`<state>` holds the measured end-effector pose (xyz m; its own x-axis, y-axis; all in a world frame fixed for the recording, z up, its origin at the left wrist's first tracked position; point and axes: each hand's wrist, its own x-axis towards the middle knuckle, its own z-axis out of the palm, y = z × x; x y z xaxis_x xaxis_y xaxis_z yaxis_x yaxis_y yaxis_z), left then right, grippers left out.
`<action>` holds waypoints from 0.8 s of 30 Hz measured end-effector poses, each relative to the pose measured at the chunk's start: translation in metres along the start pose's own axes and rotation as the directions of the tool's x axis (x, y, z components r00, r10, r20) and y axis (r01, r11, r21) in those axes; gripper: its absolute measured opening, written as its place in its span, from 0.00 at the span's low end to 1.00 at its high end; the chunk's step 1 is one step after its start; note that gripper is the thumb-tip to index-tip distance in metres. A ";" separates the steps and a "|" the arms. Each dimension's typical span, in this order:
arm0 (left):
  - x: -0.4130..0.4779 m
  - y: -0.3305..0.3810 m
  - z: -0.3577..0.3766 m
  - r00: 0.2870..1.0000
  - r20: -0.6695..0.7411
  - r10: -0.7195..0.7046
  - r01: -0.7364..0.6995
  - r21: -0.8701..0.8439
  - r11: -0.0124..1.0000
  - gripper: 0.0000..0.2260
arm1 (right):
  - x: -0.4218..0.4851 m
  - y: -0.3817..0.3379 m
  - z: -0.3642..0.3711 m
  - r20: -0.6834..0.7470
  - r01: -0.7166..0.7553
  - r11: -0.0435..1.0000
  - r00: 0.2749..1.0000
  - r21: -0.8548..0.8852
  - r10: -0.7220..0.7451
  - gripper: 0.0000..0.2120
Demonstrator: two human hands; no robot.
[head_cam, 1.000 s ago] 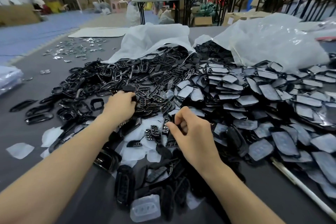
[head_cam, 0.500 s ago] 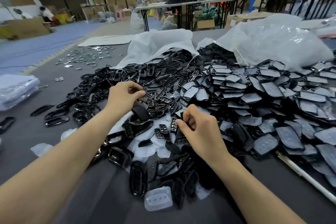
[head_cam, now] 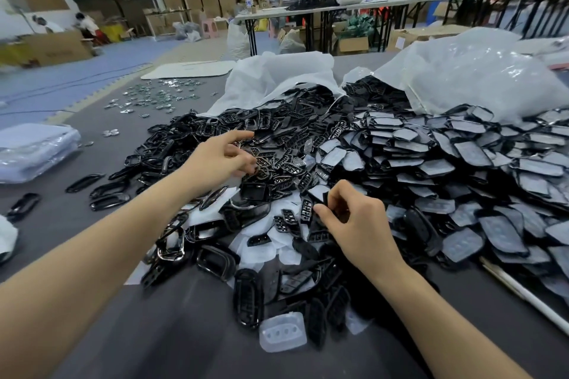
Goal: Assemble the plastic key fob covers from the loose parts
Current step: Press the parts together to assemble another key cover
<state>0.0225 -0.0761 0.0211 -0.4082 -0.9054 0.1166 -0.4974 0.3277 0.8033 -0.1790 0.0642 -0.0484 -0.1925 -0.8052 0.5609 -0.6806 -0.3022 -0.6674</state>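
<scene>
A big heap of loose key fob parts covers the grey table (head_cam: 154,332): glossy black frames (head_cam: 172,157) on the left, small black button inserts (head_cam: 292,148) in the middle, film-covered back plates (head_cam: 462,157) on the right. My left hand (head_cam: 221,160) hovers over the button inserts with fingers spread, fingertips touching the pile and nothing gripped. My right hand (head_cam: 360,224) is closed, pinching a small dark part (head_cam: 318,192) between thumb and forefinger just above the pile. A black shell (head_cam: 252,191) lies below my left hand.
Two opened white plastic bags (head_cam: 283,77) (head_cam: 468,71) spill parts at the back. A translucent silicone pad (head_cam: 283,331) lies near the front. Small metal pieces (head_cam: 154,95) are scattered far left, a wrapped stack (head_cam: 34,148) sits at the left edge, a white rod (head_cam: 523,292) at right.
My left hand let go of the black shell it had lifted and moved forward over the button inserts with fingers opening. My right hand stayed pinched on its part.
</scene>
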 end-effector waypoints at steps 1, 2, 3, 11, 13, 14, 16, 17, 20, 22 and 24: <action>0.003 -0.004 -0.007 1.000 -0.025 -0.005 0.007 0.078 0.997 0.17 | 0.000 0.000 0.000 0.000 -0.001 1.000 1.000 -0.007 0.001 0.16; 0.008 -0.009 -0.015 0.997 -0.075 -0.009 0.025 0.212 0.977 0.16 | 0.000 0.001 0.001 0.000 -0.004 1.000 1.000 -0.015 0.004 0.17; 0.013 -0.017 -0.023 0.990 -0.137 -0.012 0.061 0.356 0.932 0.14 | 0.000 0.001 0.001 0.001 -0.008 1.000 1.000 -0.022 0.008 0.18; 0.024 -0.064 -0.018 0.984 -0.059 -0.166 0.152 0.759 0.633 0.13 | 0.001 0.003 0.003 0.015 0.015 0.999 1.000 -0.035 -0.015 0.20; 0.027 -0.059 -0.016 0.987 -0.068 -0.147 0.148 0.746 0.650 0.08 | 0.001 0.003 0.003 0.021 0.021 0.999 1.000 -0.034 -0.020 0.20; 0.028 -0.055 -0.016 0.985 -0.058 -0.162 0.152 0.739 0.656 0.06 | 0.001 0.003 0.003 0.024 0.018 0.999 1.000 -0.031 -0.017 0.20; 0.027 -0.047 -0.018 0.979 -0.035 -0.202 0.162 0.739 0.654 0.06 | 0.000 0.002 0.003 0.030 0.005 1.000 1.000 -0.020 -0.005 0.19; 0.026 -0.045 -0.020 0.974 -0.019 -0.225 0.163 0.747 0.644 0.08 | 0.000 0.002 0.002 0.032 -0.003 1.000 0.999 -0.019 0.003 0.19; 0.019 -0.041 -0.023 0.960 0.008 -0.280 0.169 0.781 0.602 0.14 | 0.000 0.001 0.001 0.031 -0.016 0.999 0.999 -0.035 0.017 0.18; 0.015 -0.041 -0.023 0.959 0.000 -0.283 0.179 0.776 0.605 0.15 | -0.001 0.000 0.000 0.025 -0.025 0.999 0.999 -0.038 0.026 0.16; 0.009 -0.034 -0.020 0.978 -0.064 -0.198 0.172 0.784 0.597 0.14 | -0.001 -0.002 0.000 0.021 -0.068 0.998 0.997 -0.012 0.068 0.15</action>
<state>0.0504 -0.1009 0.0066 -0.2523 -0.9676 -0.0078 -0.9669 0.2518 0.0417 -0.1777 0.0658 -0.0476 -0.2238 -0.8344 0.5036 -0.6747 -0.2403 -0.6979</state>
